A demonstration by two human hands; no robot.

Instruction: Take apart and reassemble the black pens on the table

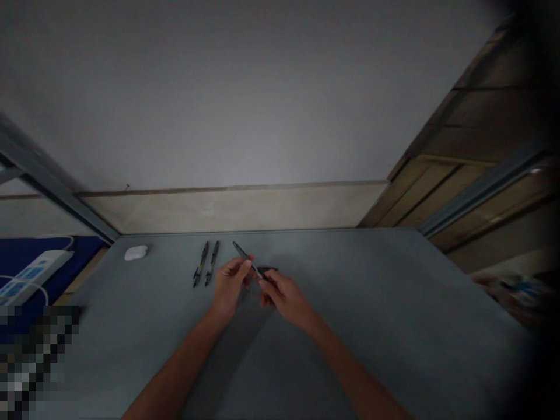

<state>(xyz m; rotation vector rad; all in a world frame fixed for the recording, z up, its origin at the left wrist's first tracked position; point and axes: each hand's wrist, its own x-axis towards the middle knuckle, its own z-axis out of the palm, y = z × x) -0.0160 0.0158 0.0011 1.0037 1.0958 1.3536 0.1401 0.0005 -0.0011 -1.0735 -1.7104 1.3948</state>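
A dark pen (240,251) is held at a slant above the table, its upper end pointing away to the left. My left hand (231,281) pinches it around the middle. The fingers of my right hand (280,293) are closed on its lower end. Just behind my right fingers a dark object (272,269) shows, mostly hidden. To the left of my hands, one dark pen (201,264) and another pen (212,263) lie side by side on the table.
The grey table (371,303) meets a pale wall at the back. A white earbud case (136,252) sits near the back left corner. Off the left edge, a white power strip (32,277) with cables rests on blue cloth. Metal posts stand at both back corners.
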